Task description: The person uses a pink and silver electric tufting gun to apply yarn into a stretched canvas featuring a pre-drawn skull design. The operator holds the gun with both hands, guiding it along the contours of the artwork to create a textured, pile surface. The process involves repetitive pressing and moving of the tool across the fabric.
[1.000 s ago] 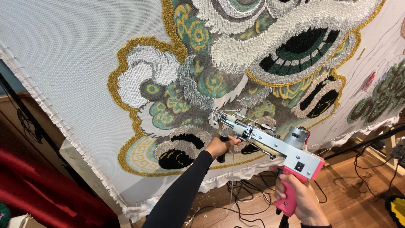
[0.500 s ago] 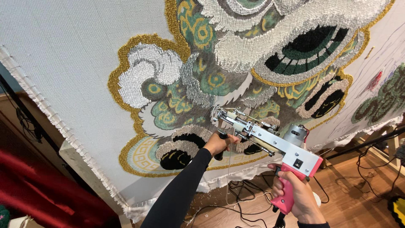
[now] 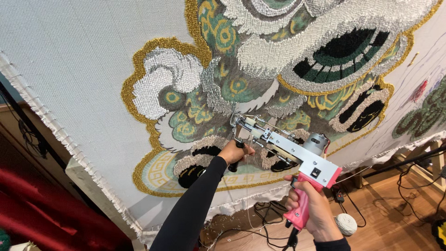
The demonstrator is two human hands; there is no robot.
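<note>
The right hand [image 3: 312, 213] grips the pink handle of a silver metal tufting gun [image 3: 288, 149], and the left hand [image 3: 236, 152] is closed around its black front grip. The gun's tip presses against the stretched white cloth with a multicoloured tufted lion design [image 3: 260, 60]. A ball of white yarn [image 3: 346, 224] lies on the wooden floor [image 3: 395, 218].

- The tufting gun [image 3: 283, 148] has crept up the tufted lion rug [image 3: 278, 69], its needle tip now higher beside the grey-and-gold swirls.
- The left hand [image 3: 236, 152] and right hand [image 3: 312, 210] rose with it.
</note>
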